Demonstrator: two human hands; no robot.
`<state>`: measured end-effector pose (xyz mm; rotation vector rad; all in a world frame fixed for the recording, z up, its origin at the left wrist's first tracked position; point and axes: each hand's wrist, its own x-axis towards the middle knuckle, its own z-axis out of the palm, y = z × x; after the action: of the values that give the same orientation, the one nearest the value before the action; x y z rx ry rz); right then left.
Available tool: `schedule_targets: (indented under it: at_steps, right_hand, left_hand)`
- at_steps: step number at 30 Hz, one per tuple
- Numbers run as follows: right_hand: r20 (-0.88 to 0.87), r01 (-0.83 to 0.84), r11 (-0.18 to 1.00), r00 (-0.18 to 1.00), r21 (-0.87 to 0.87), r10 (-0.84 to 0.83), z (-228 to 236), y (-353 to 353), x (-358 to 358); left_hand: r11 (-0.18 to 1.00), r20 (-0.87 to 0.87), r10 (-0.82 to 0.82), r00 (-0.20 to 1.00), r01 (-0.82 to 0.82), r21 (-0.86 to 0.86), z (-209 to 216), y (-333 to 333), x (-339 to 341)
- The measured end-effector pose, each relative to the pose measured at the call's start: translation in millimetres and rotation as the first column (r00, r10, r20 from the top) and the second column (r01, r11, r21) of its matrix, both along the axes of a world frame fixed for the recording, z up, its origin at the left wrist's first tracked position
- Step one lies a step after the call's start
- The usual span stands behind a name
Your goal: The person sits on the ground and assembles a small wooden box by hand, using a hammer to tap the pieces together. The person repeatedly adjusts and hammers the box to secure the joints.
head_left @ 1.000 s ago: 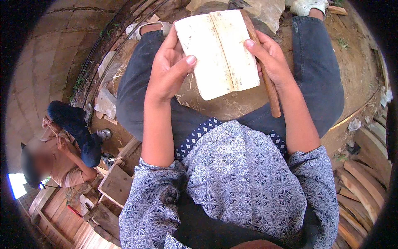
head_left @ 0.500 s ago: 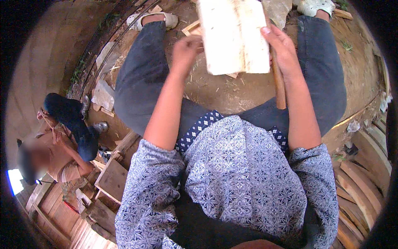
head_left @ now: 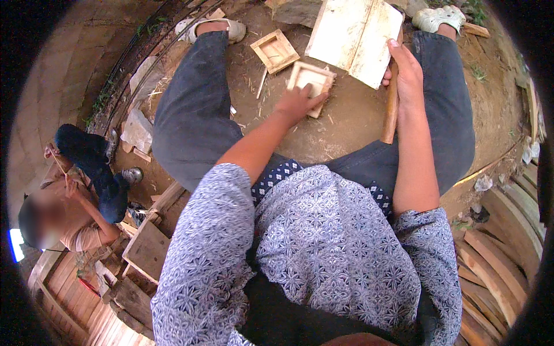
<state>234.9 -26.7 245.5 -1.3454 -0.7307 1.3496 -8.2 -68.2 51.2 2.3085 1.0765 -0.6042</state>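
Editor: What is new at your seat?

Me: My left hand, in the air a half-second ago, is now down at half past twelve, touching a small square wooden frame on the dirt ground.

Editor: Are those fingers gripping it?

Me: They spread over its near side, thumb toward three o'clock. Whether they clamp its edge or only rest there, I cannot tell.

Editor: And the white panel?

Me: It has swung outward to one o'clock, tilted, uncovering the ground between my knees. A second ago both hands held it; now my right hand alone does, thumb on its edge, the other fingers partly hidden behind.

Editor: Anything else in that hand?

Me: A wooden handle lies against the palm, pointing down toward five o'clock. Its far end is hidden by the panel.

Editor: What does the change mean for the work?

Me: As I judge it, attention passes to the smaller pieces, with the right hand left minding the panel. A second frame lies at twelve, untouched, just beyond the first.
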Motion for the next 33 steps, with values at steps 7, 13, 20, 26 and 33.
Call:
schedule_targets:
  at_steps: [7,13,20,26,33]
  right_hand:
    - [0.025,0.041,0.998,0.999,-0.046,-0.04,-6.6,-0.4,4.9]
    - [-0.009,0.258,0.96,0.965,-0.113,-0.26,-25.4,-3.0,-13.4]
    - [-0.101,0.432,0.892,0.89,-0.131,-0.446,-41.5,3.7,-24.0]
    - [0.016,0.405,0.914,0.914,-0.004,-0.405,-35.3,-4.5,-3.2]
    - [0.342,0.03,0.996,0.94,-0.078,-0.002,-5.3,17.0,11.1]
  left_hand:
    - [0.956,-0.221,0.1,0.97,-0.156,-0.25,58.2,-13.0,-51.3]
    - [0.379,0.402,0.916,0.001,-0.333,-0.863,165.0,21.8,45.2]
    - [0.263,0.339,0.876,-0.344,-0.249,-0.932,138.8,93.5,102.0]
    - [0.362,0.429,0.893,-0.137,-0.346,-0.865,116.2,159.8,57.3]
    - [0.574,0.681,0.686,0.256,-0.766,-0.29,96.8,174.0,50.1]
